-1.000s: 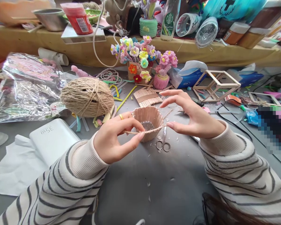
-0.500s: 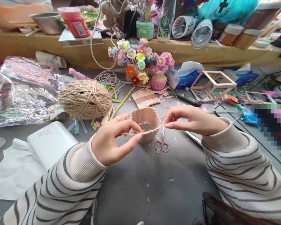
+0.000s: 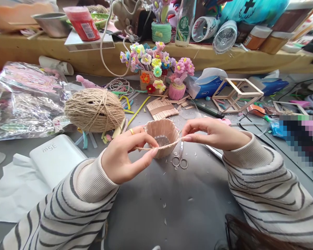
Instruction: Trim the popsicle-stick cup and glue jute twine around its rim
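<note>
A small basket of upright wooden sticks [image 3: 161, 129] stands between my hands, with twine running along its rim. My left hand [image 3: 130, 152] pinches a length of twine [image 3: 169, 144] between thumb and index finger at the near left side of the rim. On the right, my right hand [image 3: 205, 133] pinches the same twine between thumb and fingers, just off the rim. The strand spans the near edge of the basket from one hand to the other. Small scissors [image 3: 180, 160] lie on the table just right of the basket, blades partly under the twine.
A ball of jute twine [image 3: 94, 110] sits behind my left hand, near a white power bank [image 3: 57, 158]. Behind the basket lie a bundle of wooden sticks [image 3: 162, 109] and pipe-cleaner flowers [image 3: 152, 62]. A stick-frame cube [image 3: 237, 94] stands at back right.
My right hand has shifted slightly left towards the basket with its end of the twine. My left hand stays about where it was.
</note>
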A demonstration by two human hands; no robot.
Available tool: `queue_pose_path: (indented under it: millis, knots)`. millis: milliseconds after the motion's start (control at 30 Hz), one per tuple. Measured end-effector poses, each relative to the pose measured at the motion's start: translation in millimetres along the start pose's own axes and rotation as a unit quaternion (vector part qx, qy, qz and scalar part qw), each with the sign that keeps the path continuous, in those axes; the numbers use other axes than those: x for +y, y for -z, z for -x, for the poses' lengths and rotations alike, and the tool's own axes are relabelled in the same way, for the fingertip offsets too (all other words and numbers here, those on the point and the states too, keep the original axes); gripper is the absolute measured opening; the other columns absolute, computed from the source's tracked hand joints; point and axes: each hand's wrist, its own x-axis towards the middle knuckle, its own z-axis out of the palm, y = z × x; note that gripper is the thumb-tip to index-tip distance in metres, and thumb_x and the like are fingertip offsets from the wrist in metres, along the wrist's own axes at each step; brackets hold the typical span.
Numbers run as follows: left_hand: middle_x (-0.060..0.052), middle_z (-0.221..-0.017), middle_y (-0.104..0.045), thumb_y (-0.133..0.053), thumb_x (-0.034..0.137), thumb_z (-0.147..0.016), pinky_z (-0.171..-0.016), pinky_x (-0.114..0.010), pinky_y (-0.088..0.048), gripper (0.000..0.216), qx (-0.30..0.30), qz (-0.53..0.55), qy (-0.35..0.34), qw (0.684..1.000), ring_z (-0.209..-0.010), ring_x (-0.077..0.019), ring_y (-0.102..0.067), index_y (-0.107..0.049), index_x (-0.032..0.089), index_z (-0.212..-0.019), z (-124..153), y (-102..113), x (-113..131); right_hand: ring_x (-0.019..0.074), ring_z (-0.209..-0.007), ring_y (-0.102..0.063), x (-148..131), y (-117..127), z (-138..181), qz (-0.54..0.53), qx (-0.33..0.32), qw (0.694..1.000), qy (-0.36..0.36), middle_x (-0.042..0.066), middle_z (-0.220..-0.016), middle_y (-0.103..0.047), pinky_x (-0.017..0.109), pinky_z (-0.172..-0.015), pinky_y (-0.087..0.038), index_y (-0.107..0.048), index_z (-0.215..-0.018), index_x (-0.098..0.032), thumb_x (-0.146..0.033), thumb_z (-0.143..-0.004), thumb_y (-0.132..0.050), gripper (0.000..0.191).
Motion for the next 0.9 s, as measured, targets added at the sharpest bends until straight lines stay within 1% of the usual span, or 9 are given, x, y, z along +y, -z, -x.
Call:
queue_pose_path:
  millis: [533, 900]
  knots:
    - [-0.001, -0.064, -0.048, -0.050, 0.023, -0.077, -0.056, -0.023, -0.038, 0.012, -0.001, 0.001, -0.003, 1.000, -0.059, -0.0110, -0.040, -0.060, 0.016, -0.075, 0.6, -0.4, -0.8, 0.0098, -0.066, -0.052, -5.4, -2.2, -0.5, 0.022, 0.027, 0.999, 0.023, 0.000, -0.070, -0.059, 0.022, -0.064, -0.040, -0.055, -0.072, -0.016, -0.038, -0.080, -0.053, 0.023]
    - [0.000, -0.064, -0.049, -0.050, 0.024, -0.076, -0.054, -0.023, -0.038, 0.012, -0.002, 0.004, 0.005, 1.000, -0.058, -0.0108, -0.041, -0.059, 0.016, -0.074, 0.2, 0.2, 0.7, 0.0108, -0.067, -0.052, -7.9, -2.3, -1.1, 0.026, 0.025, 0.999, 0.004, 0.001, -0.071, -0.059, 0.023, -0.064, -0.041, -0.054, -0.072, -0.018, -0.041, -0.079, -0.052, 0.024]
